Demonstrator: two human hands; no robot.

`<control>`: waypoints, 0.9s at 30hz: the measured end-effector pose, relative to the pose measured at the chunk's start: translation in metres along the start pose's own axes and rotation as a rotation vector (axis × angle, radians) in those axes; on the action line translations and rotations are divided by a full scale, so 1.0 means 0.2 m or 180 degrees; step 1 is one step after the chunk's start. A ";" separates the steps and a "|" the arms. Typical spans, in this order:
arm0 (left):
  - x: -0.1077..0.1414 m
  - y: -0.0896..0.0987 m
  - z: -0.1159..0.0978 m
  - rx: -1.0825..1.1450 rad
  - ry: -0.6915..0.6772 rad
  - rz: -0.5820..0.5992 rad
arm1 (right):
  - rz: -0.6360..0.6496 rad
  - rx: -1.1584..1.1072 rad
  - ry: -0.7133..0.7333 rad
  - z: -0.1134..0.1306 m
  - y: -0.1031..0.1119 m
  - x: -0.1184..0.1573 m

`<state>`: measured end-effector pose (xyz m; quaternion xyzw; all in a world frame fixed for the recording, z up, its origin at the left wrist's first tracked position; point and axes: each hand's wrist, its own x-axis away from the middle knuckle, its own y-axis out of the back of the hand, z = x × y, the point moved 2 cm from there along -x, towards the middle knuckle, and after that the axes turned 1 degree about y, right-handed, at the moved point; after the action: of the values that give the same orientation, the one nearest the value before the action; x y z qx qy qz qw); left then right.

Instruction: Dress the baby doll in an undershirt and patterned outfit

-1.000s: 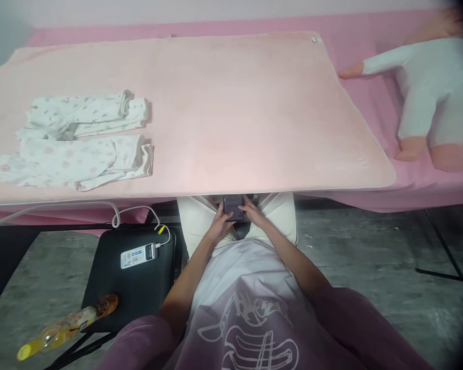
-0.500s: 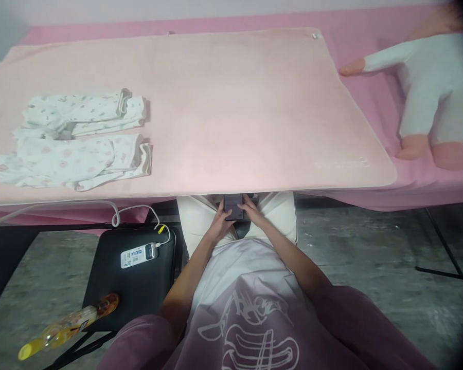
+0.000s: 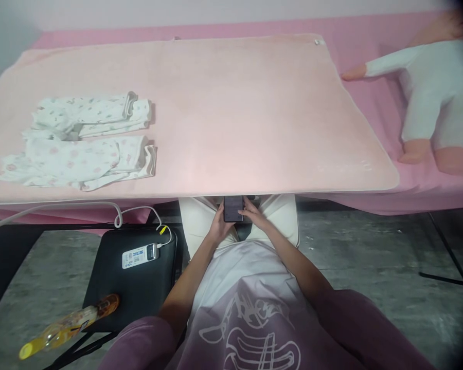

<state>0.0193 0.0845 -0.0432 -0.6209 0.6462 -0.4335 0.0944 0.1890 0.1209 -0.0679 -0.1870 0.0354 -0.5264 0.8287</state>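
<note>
A dark smartphone (image 3: 233, 208) is held low over my lap, just below the table's front edge. My left hand (image 3: 219, 224) is closed around its left side. At its right side, my right hand (image 3: 253, 213) grips the edge, with the thumb over the screen. What the screen shows is too small to read. On the pink mat (image 3: 239, 118) above, two folded white baby garments lie at the left: one with small dark prints (image 3: 88, 113), and a nearer one with pink prints (image 3: 85, 159).
A doll in a white suit (image 3: 428, 87) lies on the pink cloth (image 3: 370, 103) at the right. To my left, a black stool (image 3: 139, 288) carries a white power bank (image 3: 139, 256) with a cable (image 3: 100, 204) and a yellow-capped bottle (image 3: 65, 326).
The view has shifted slightly, so the table appears a little lower and further right. My right thumb has moved a little over the phone's screen.
</note>
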 end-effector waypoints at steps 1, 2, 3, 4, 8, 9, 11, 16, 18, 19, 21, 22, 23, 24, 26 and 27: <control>0.00 0.00 0.00 -0.0029 0.0003 -0.0011 | 0.0021 0.0007 0.0028 0.00 0.00 0.00; 0.00 0.00 0.00 -0.0053 0.0011 -0.0010 | 0.0037 0.0019 0.0055 0.00 -0.01 0.00; 0.00 0.00 0.00 -0.0066 0.0016 -0.0001 | 0.0056 0.0030 0.0076 0.00 -0.01 0.00; 0.00 0.00 0.01 -0.0071 0.0019 0.0016 | 0.0073 0.0032 0.0090 0.00 -0.01 0.00; -0.01 0.00 0.01 -0.0091 -0.0013 -0.0007 | 0.0116 0.0028 0.0112 -0.04 0.00 -0.01; -0.01 0.00 0.01 -0.0089 -0.0023 -0.0019 | 0.0124 0.0038 0.0111 -0.04 0.00 -0.02; -0.01 -0.01 0.01 -0.0057 -0.0031 -0.0025 | 0.0137 0.0063 0.0101 -0.06 0.01 -0.02; 0.00 -0.02 -0.01 -0.0048 -0.0025 0.0032 | 0.0156 0.0097 0.0018 -0.08 0.03 -0.02; 0.01 -0.03 -0.01 -0.0068 -0.0011 0.0027 | 0.0147 0.0100 -0.0038 -0.07 0.03 -0.02; 0.01 -0.02 -0.01 -0.0074 -0.0007 0.0021 | 0.0141 0.0103 -0.0062 -0.07 0.03 -0.02; 0.01 -0.02 -0.01 -0.0073 -0.0005 0.0025 | 0.0139 0.0116 -0.0087 -0.05 0.03 -0.01; 0.01 -0.02 0.00 -0.0064 -0.0002 0.0036 | 0.0131 0.0121 -0.0085 -0.04 0.02 -0.01; 0.00 -0.01 0.00 -0.0050 0.0002 0.0049 | 0.0111 0.0122 -0.0074 -0.04 0.02 -0.01; 0.00 -0.01 0.01 -0.0037 0.0006 0.0057 | 0.0085 0.0123 -0.0061 -0.03 0.02 -0.01; 0.00 0.00 0.01 -0.0040 0.0016 0.0060 | 0.0014 0.0127 -0.0044 -0.03 0.02 -0.01; 0.00 0.00 0.01 -0.0056 0.0016 0.0053 | -0.0022 0.0131 -0.0046 -0.03 0.02 -0.01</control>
<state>0.0206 0.0834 -0.0453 -0.6152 0.6554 -0.4285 0.0909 0.1897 0.1220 -0.0741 -0.1738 0.0180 -0.5285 0.8308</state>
